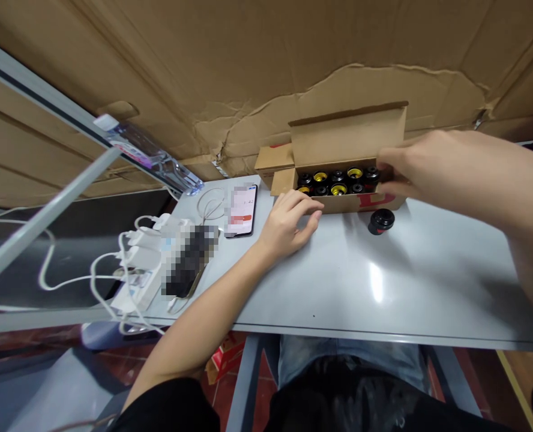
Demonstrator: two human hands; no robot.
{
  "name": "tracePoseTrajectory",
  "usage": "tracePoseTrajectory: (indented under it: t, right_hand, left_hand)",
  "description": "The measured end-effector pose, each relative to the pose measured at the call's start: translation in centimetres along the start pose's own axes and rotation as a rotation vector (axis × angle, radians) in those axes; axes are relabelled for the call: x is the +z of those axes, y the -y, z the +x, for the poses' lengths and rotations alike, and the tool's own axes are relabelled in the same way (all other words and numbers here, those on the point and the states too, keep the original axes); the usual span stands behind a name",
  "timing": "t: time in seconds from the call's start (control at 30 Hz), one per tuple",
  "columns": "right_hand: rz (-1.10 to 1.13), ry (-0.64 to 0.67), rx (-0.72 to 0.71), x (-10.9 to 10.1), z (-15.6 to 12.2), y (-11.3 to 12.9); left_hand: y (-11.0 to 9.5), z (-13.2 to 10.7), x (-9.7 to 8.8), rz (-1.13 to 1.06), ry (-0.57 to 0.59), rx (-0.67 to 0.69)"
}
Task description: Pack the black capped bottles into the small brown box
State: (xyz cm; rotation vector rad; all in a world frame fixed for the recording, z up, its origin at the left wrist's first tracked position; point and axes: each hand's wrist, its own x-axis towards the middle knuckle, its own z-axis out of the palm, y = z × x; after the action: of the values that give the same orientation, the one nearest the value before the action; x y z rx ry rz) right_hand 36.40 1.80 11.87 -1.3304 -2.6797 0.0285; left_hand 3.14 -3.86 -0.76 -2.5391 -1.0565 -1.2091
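Note:
An open cardboard box [347, 141] stands at the back of the grey table [383, 288], packed with several small black parts [337, 176], some with yellow tops. My left hand [289, 222] rests on the table against the box's left front corner, fingers loosely curled and empty. My right hand [410, 168] reaches over the box's right end, fingers pinched at a black part there. One more black part with a red band [380, 221] stands loose on the table just in front of the box.
A phone [241, 210] lies screen up to the left of the box. Further left are white chargers and cables [140, 258] and a blurred dark device. A cardboard wall rises behind the table. An aluminium frame bar [45, 216] slants across the left.

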Motion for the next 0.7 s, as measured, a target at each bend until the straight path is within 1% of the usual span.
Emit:
tracePoseTrajectory:
  t: [0.03,0.07,0.13,0.17,0.23,0.27,0.33,0.37,0.43,0.5,0.53,0.6,0.7]
  right_hand:
    - [-0.094,0.018,0.019,0.1,-0.9,0.9]
    - [-0.141,0.025,0.002,0.5,-1.7,1.9]
    - [-0.125,0.089,-0.07,1.9,-2.5,3.6]
    - [-0.119,0.167,-0.079,2.7,-2.6,4.3]
    - [-0.121,0.227,-0.119,3.7,-2.0,5.3]
    - [-0.135,0.268,-0.157,4.0,-1.5,5.5]
    - [-0.114,0.331,-0.263,3.7,-0.3,5.4]
    - [-0.067,0.336,-0.317,3.4,0.2,5.3]
    - [0.08,0.27,-0.405,2.7,1.0,4.8]
    - [0.227,0.152,-0.452,2.3,1.3,4.4]
    - [0.281,0.103,-0.458,2.3,1.4,4.3]
    - [0.358,0.045,-0.452,2.7,1.6,4.2]
    - [0.453,0.01,-0.39,3.5,1.9,4.1]
  left_hand:
    - [0.0,0.0,0.0,-0.001,-0.009,0.007]
    - [-0.1,0.1,-0.1,-0.001,-0.015,0.012]
    - [-0.2,0.2,-0.1,0.009,-0.019,0.016]
    - [-0.2,0.2,-0.1,0.017,-0.015,0.014]
    - [-0.3,0.2,-0.2,0.031,0.003,0.006]
    - [-0.3,0.2,-0.2,0.029,0.013,0.001]
    - [-0.3,0.2,-0.2,0.0,0.034,-0.01]
    - [-0.3,0.1,-0.3,-0.026,0.045,-0.013]
    - [-0.2,0.1,-0.3,-0.084,0.068,-0.008]
    - [-0.1,0.1,-0.3,-0.13,0.075,0.009]
    - [0.0,0.1,-0.2,-0.139,0.069,0.014]
    - [0.1,0.0,-0.1,-0.132,0.045,0.012]
    - [0.3,-0.1,0.1,-0.088,-0.016,0.0]
